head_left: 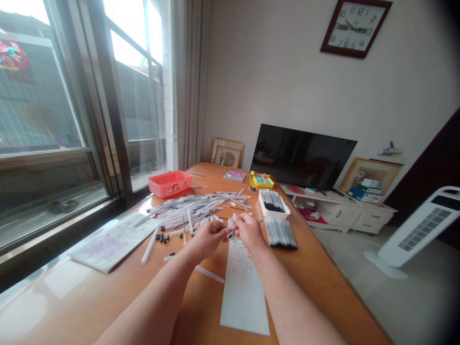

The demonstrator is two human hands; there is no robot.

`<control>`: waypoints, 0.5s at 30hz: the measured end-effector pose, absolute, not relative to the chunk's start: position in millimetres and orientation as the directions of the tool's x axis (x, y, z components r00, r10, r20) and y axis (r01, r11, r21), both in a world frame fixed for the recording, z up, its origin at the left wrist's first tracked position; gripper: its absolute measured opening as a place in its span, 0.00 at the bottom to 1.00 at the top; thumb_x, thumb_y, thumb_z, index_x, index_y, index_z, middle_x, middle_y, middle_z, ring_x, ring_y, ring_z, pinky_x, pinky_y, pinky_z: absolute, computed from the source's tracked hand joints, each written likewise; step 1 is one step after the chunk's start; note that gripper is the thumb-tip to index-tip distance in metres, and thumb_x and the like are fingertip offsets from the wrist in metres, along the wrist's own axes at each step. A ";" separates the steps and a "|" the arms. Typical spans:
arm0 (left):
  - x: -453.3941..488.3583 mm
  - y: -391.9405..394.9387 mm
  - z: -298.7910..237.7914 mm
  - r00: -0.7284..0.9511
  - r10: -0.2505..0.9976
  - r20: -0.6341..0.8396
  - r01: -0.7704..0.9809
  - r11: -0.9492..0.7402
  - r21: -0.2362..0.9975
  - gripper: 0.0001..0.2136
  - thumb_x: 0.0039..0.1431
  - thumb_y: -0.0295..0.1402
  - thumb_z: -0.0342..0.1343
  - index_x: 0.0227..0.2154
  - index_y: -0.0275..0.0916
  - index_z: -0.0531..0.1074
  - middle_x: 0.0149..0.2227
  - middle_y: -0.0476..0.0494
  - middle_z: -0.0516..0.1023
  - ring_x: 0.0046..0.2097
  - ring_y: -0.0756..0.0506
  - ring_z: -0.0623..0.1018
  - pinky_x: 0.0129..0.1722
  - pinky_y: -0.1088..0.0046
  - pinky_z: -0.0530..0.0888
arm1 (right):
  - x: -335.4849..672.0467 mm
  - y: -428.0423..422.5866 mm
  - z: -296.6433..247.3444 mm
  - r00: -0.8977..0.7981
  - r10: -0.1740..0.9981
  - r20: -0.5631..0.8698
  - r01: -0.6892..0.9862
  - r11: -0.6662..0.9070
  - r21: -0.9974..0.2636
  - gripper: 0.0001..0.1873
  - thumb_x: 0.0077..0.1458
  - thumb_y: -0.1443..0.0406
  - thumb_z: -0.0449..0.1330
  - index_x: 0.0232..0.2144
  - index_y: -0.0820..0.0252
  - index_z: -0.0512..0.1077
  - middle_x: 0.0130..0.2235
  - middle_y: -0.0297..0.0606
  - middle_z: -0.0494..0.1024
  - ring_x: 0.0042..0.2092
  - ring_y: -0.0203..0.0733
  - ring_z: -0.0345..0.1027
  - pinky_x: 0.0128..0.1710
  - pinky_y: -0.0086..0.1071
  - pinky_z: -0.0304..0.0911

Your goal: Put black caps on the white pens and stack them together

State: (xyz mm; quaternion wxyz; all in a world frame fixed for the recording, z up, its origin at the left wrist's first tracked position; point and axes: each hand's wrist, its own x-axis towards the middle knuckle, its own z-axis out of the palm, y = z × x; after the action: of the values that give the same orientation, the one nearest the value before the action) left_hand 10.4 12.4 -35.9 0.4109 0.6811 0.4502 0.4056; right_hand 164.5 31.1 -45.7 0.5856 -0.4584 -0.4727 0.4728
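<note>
My left hand and my right hand meet over the wooden table, both closed on one white pen held between them. Just beyond lies a big loose pile of white pens, with small black caps scattered at its near edge. To the right of my right hand, a flat row of pens with black caps lies on the table. Behind that row a white tray holds more capped pens.
A long white paper strip lies under my hands. An open booklet lies at left, and a red plastic basket stands near the window. Small books and a yellow box sit at the far end. A TV and a fan stand right.
</note>
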 end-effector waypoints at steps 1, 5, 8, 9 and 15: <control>8.4 13.9 -35.3 0.256 0.948 0.187 0.249 -0.252 0.935 0.17 0.55 0.48 0.58 0.24 0.38 0.75 0.24 0.46 0.77 0.25 0.50 0.67 0.27 0.73 0.60 | 164.9 31.2 -45.2 0.104 0.987 0.121 -0.125 0.134 -0.983 0.22 0.51 0.47 0.64 0.27 0.59 0.70 0.21 0.30 0.72 0.20 0.31 0.57 0.20 0.25 0.52; -4.9 20.6 -28.6 0.092 0.978 0.186 0.045 -0.191 0.981 0.18 0.53 0.49 0.62 0.31 0.37 0.76 0.27 0.45 0.78 0.28 0.49 0.70 0.29 0.74 0.62 | 169.3 33.1 -43.8 0.138 0.982 0.127 -0.096 0.140 -0.985 0.22 0.53 0.46 0.61 0.32 0.60 0.73 0.22 0.31 0.73 0.20 0.32 0.59 0.20 0.26 0.52; -17.3 25.4 -23.0 -0.095 0.985 0.147 -0.088 -0.155 0.984 0.20 0.48 0.51 0.65 0.32 0.37 0.76 0.28 0.45 0.79 0.25 0.51 0.67 0.26 0.74 0.60 | 172.4 34.2 -43.8 0.161 0.978 0.133 -0.035 0.141 -0.989 0.21 0.53 0.48 0.61 0.31 0.60 0.73 0.22 0.31 0.72 0.20 0.32 0.59 0.21 0.26 0.55; -21.0 27.0 -22.2 -0.156 0.978 0.135 -0.116 -0.154 0.981 0.21 0.46 0.51 0.66 0.32 0.37 0.76 0.28 0.45 0.79 0.24 0.51 0.66 0.26 0.75 0.59 | 172.7 34.3 -44.0 0.157 0.978 0.136 -0.019 0.141 -0.990 0.20 0.53 0.48 0.61 0.31 0.60 0.73 0.22 0.30 0.72 0.21 0.32 0.59 0.22 0.27 0.55; -34.0 36.5 -27.8 -0.401 0.910 0.103 -0.166 -0.182 0.969 0.21 0.41 0.49 0.69 0.30 0.36 0.76 0.27 0.46 0.78 0.24 0.53 0.64 0.27 0.75 0.61 | 173.1 36.9 -51.0 0.111 0.977 0.183 0.081 0.175 -0.981 0.14 0.54 0.53 0.61 0.29 0.58 0.73 0.22 0.31 0.73 0.24 0.36 0.63 0.26 0.28 0.58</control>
State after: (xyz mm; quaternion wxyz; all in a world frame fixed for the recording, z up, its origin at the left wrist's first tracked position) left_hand -34.0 36.5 -27.8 0.4002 0.3735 0.4986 0.6721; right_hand 173.1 36.9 -51.0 0.5538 -0.4989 -0.5298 0.4045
